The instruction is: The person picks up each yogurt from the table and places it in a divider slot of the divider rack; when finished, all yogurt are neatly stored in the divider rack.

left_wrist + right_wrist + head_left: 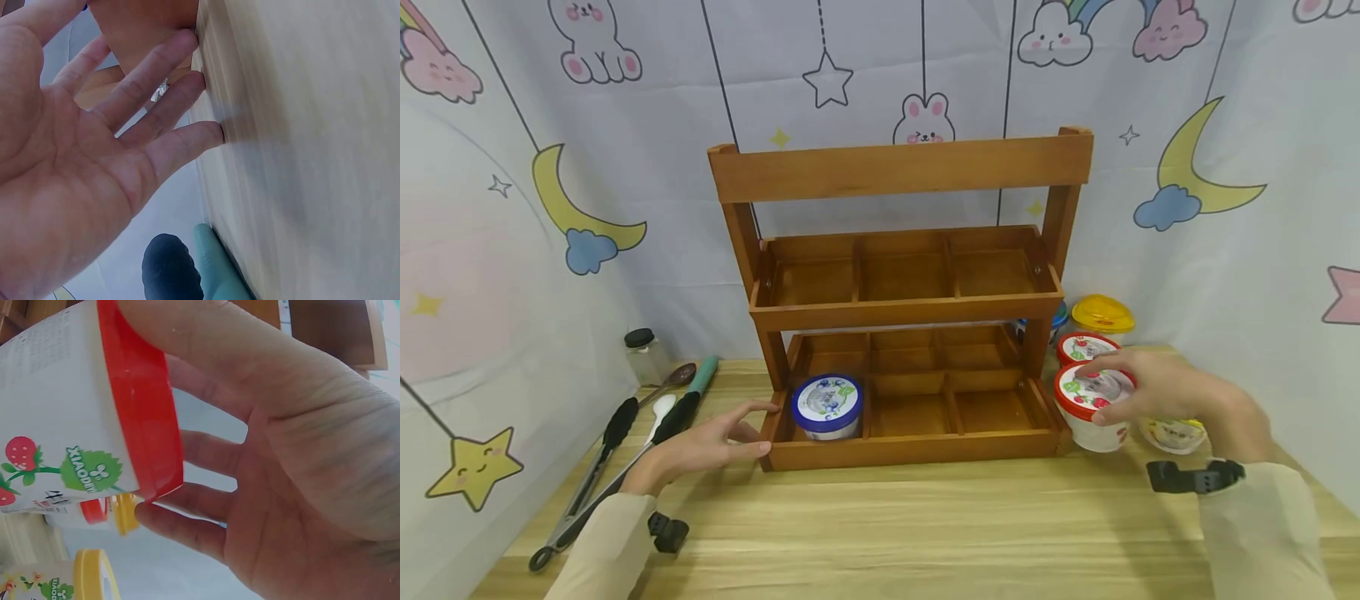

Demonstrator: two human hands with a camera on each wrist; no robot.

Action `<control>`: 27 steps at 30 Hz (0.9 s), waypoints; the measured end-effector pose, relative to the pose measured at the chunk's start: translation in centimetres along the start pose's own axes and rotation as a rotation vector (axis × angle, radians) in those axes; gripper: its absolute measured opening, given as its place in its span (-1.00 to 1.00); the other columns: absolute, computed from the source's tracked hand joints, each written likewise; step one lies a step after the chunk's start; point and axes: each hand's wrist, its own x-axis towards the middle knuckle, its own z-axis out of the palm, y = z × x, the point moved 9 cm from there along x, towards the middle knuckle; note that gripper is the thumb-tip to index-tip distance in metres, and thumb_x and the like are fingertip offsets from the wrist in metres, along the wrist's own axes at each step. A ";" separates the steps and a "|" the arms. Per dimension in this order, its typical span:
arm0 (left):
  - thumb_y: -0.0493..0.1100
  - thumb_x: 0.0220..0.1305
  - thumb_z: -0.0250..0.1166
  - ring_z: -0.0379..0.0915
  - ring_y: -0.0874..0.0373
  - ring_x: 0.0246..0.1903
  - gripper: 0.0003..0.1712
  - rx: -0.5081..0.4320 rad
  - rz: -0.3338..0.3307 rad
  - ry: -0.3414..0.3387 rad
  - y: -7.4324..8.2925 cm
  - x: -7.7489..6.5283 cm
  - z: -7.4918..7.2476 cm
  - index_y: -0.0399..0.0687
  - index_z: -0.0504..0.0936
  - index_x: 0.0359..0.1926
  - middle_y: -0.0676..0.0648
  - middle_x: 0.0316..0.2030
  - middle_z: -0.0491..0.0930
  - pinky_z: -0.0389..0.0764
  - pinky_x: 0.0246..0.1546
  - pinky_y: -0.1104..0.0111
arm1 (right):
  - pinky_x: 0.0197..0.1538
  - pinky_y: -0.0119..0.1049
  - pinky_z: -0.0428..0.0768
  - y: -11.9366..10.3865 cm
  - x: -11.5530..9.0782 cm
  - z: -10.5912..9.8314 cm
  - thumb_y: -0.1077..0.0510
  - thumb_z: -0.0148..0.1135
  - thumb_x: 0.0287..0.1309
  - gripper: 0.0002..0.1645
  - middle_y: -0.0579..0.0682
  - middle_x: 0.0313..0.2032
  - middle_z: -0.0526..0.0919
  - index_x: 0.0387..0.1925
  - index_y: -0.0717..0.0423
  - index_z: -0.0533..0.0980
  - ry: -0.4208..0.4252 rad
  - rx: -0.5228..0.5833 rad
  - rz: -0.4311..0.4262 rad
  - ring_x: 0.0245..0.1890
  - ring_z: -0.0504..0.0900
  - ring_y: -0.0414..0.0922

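Observation:
My right hand (1176, 396) grips a white tub with a red lid and strawberry print (1096, 429) beside the rack's right end. Thumb and fingers lie around the lid's rim in the right wrist view, and the tub (56, 419) is tilted there. At the left end of the two-tier wooden rack (880, 450), my left hand (711, 446) touches the front corner with thumb and fingertips. Its fingers are spread and nearly straight in the left wrist view. A tub with a dark blue lid (827, 404) sits in the lower tier's front left compartment.
Behind the held tub stand another red-lidded tub (1078, 346), a yellow-lidded one (1103, 313) and a partly hidden blue-lidded one (1060, 317). Another yellow-lidded tub (1176, 435) is near my right wrist. Left lie tongs (598, 467), a teal-handled utensil (703, 375) and a black-capped jar (646, 358).

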 end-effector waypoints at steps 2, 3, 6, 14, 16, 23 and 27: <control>0.11 0.43 0.23 0.50 -0.18 0.12 -0.25 -0.003 0.000 -0.001 -0.1 0.0 0.1 0.03 0.15 0.49 -0.17 0.07 0.60 0.42 0.10 -0.25 | -0.16 -0.16 0.49 -0.1 0.0 0.0 -0.21 0.59 -0.12 -0.38 -0.06 -0.07 0.66 0.03 -0.14 0.67 -0.001 0.023 0.008 -0.13 0.53 -0.03; 0.11 0.43 0.23 0.50 -0.17 0.12 -0.25 -0.005 -0.002 0.000 -0.1 0.0 0.1 0.03 0.16 0.49 -0.18 0.07 0.60 0.42 0.09 -0.25 | -0.15 -0.15 0.50 -0.2 0.0 0.0 -0.22 0.58 -0.10 -0.39 -0.05 -0.05 0.66 0.02 -0.14 0.67 0.000 0.036 0.008 -0.11 0.53 -0.03; 0.12 0.42 0.24 0.53 -0.13 0.05 -0.25 -0.006 -0.014 -0.003 -0.2 0.0 0.1 0.05 0.16 0.48 -0.15 0.01 0.63 0.45 0.06 -0.22 | -0.20 -0.19 0.49 -0.4 -0.1 -0.1 -0.22 0.57 -0.07 -0.41 -0.04 -0.05 0.66 0.02 -0.14 0.67 0.005 0.070 0.011 -0.15 0.51 -0.04; 0.11 0.43 0.23 0.56 -0.01 -0.07 -0.23 -0.003 -0.018 -0.010 0.1 -0.2 0.1 0.05 0.13 0.49 -0.10 -0.13 0.65 0.50 -0.02 -0.12 | -0.20 -0.17 0.51 -0.6 0.0 -0.6 -0.20 0.53 0.00 -0.46 0.04 0.03 0.63 0.02 -0.11 0.66 0.036 0.101 0.015 -0.08 0.51 0.05; 0.11 0.42 0.24 0.54 -0.09 0.02 -0.24 -0.008 -0.020 -0.005 0.2 -0.2 0.1 0.04 0.14 0.49 -0.15 -0.03 0.63 0.49 0.02 -0.16 | -0.18 -0.15 0.54 -0.7 0.0 -0.6 -0.20 0.52 0.02 -0.45 0.10 0.08 0.61 0.03 -0.10 0.66 0.038 0.117 0.014 -0.02 0.51 0.10; 0.10 0.42 0.25 0.35 -0.29 0.25 -0.24 -0.043 -0.020 0.008 0.2 -0.2 0.1 0.04 0.15 0.48 -0.35 0.24 0.44 0.38 0.15 -0.25 | -0.17 -0.17 0.61 -1.0 0.0 -1.2 -0.13 0.51 0.06 -0.47 0.23 0.14 0.56 0.03 0.00 0.64 0.063 0.157 0.003 0.00 0.53 0.15; 0.07 0.43 0.24 0.40 -0.29 0.21 -0.24 -0.055 0.000 -0.004 0.5 -0.2 0.2 0.00 0.13 0.49 -0.36 0.21 0.48 0.41 0.12 -0.24 | -0.25 -0.23 0.61 -1.3 0.1 -1.4 -0.15 0.51 0.06 -0.45 0.06 -0.01 0.62 0.03 0.01 0.62 0.084 0.186 0.005 -0.11 0.54 0.02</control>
